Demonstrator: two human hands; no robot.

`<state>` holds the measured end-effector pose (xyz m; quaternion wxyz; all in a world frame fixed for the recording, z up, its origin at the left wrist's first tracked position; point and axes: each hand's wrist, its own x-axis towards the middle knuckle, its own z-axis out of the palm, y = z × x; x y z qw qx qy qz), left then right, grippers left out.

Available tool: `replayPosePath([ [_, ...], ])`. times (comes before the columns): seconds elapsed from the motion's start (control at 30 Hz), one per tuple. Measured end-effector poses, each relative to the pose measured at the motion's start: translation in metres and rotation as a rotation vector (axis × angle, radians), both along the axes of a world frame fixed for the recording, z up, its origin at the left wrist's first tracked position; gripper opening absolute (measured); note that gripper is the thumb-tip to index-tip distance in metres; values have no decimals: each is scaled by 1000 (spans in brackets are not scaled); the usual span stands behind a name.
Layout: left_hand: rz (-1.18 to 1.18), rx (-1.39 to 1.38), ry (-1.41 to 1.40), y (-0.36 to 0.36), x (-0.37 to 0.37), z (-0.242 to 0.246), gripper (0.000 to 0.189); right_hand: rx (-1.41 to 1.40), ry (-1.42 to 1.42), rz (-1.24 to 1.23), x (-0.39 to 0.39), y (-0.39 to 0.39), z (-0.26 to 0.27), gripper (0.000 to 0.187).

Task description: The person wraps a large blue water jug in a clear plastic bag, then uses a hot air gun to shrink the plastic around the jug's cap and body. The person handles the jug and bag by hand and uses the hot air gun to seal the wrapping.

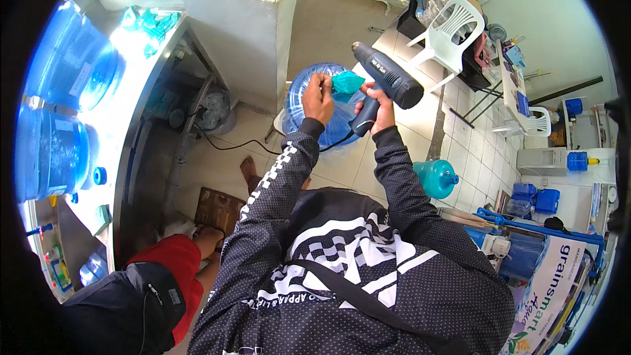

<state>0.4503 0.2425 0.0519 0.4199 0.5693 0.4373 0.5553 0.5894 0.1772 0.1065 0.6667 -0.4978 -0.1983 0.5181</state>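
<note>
A dark blue hot air gun (390, 78) is gripped by its handle in my right hand (382, 112), its metal nozzle toward the upper left. My left hand (318, 100) pinches the left edge of a crumpled teal plastic film (348, 82). The film's right tip meets the fingers of my right hand. Below both hands stands a large clear-blue round water container (301, 91), partly covered by them. The gun's black cord (236, 147) runs down from the handle and off to the left across the floor.
Blue water jugs (54, 155) stand on a bright counter (129, 42) at left, with teal film (153, 24) at its far end. Beside me, at lower left, is a person in red shorts (170, 261). A teal jug (436, 179) lies right; a white plastic chair (451, 34) stands beyond.
</note>
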Motion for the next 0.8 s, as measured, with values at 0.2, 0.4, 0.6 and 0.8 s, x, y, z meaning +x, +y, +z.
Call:
replayPosePath([
  [0.2,-193,-145,-273,2,-13,12,16,1,-23,14,-5,-10,-6,29],
  [0.4,-307,-136,-131,11,-24,23,17,-52,-34,30,-4,-10,-1,32],
  [0.6,-336,-242,-476,9,-15,-2,13,-52,9,16,-7,-12,-4,32],
  [0.8,-390,-157,-517,4,-13,1,35,-97,-8,30,-5,-12,-8,32],
])
